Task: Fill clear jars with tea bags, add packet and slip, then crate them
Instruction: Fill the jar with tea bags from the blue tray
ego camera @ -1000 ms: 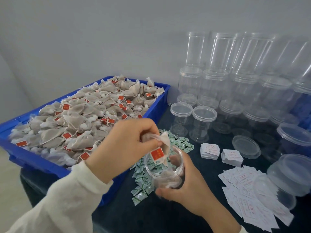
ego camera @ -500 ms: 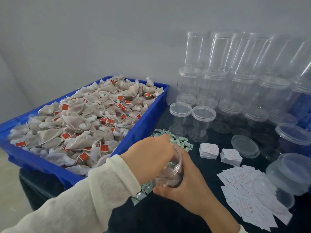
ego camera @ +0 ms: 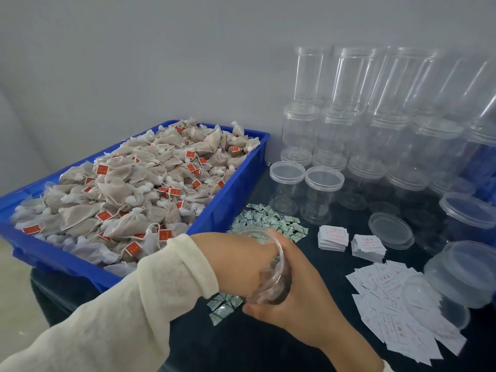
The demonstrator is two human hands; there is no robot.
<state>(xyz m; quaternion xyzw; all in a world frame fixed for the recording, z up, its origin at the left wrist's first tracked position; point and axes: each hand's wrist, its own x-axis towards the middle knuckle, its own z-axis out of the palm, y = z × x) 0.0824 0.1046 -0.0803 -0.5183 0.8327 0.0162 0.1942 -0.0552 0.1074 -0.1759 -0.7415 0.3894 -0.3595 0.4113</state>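
The right hand (ego camera: 298,294) grips the jar (ego camera: 273,275); the left hand (ego camera: 239,264) reaches inside, fingers hidden, grip impossible to tell. Bags should be pressed flat, leaving room for packet and slip.

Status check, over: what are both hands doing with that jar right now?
Right hand grips the clear jar. Left hand reaches into its mouth, fingers hidden. Nothing in the way.

blue plastic crate (ego camera: 236,183) on the left holds beige mesh tea bags (ego camera: 128,189) with red tags; green-and-white packets (ego camera: 271,224); white paper slips (ego camera: 397,312) printed red, right.
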